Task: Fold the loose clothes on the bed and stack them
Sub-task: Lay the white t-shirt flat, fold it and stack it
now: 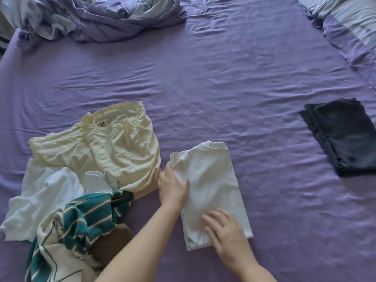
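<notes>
— What can't you make out?
— The brown garment (114,245) is mostly buried under the striped top (85,218), which the bottom edge cuts off.
— And the edges?
— The dark folded piece (341,137) and the pillow (354,23) run off the right edge. The left hand (172,188) hides its fingertips under the white shirt (211,186).

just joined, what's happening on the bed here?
A person is folding laundry on a purple bed. Both hands are on a white T-shirt already folded into a narrow rectangle: the left hand grips its left edge, and the right hand rests flat on its near end. One dark garment lies folded off to the right. A loose pile to the left is not yet folded: a cream piece, white pieces, a teal striped one.
</notes>
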A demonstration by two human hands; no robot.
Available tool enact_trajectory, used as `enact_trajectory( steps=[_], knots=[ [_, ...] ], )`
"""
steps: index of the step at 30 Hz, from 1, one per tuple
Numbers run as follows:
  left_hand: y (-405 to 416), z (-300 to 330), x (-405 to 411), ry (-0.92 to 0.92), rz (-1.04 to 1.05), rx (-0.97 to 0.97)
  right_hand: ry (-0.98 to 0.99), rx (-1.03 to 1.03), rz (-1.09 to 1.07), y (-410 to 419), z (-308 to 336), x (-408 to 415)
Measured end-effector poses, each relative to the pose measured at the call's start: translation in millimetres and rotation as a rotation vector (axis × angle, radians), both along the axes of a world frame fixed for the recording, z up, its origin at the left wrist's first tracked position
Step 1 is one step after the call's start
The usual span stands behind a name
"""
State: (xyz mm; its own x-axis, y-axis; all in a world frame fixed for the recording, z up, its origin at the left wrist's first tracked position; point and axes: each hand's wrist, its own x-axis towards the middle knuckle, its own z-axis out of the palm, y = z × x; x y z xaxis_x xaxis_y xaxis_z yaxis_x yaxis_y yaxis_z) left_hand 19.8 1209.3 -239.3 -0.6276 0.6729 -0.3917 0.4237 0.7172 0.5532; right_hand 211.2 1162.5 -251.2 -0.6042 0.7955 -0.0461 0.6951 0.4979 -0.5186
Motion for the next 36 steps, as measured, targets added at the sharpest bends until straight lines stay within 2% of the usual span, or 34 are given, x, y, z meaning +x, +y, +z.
enact_trajectory(
  steps=[4,8,10,16,24,28,31,36],
  knots=[
    [-21.0,-3.6,30.3,-0.139,0.227,-0.09,-0.182,-0.234,-0.242,42.2,-5.3,8.6],
    [-22.8,-15.0,38.9,-0.351,0.489,-0.098,-0.08,-0.426,-0.498,79.9,-8.6,0.0],
    [-21.3,-19.6,33.4,-0.426,0.528,-0.077,-0.031,-0.533,-0.602,96.4,-10.7,-4.1],
    [-17.6,-20.5,24.7,-0.644,0.48,0.036,0.147,-0.637,-0.543,118.3,-9.0,-2.3],
    [5.6,10.3,49.1,-0.805,0.364,0.211,0.366,-0.572,-0.435,139.9,17.7,24.4],
    [34.8,34.3,73.8,-0.88,0.226,0.189,0.406,-0.553,-0.402,176.0,44.1,59.5],
    [62.8,51.5,100.8,-0.869,0.131,0.128,0.387,-0.481,-0.405,206.5,62.0,97.8],
    [117.9,68.7,161.1,-0.893,0.03,0.151,0.369,-0.433,-0.415,255.1,87.3,168.6]
  ],
)
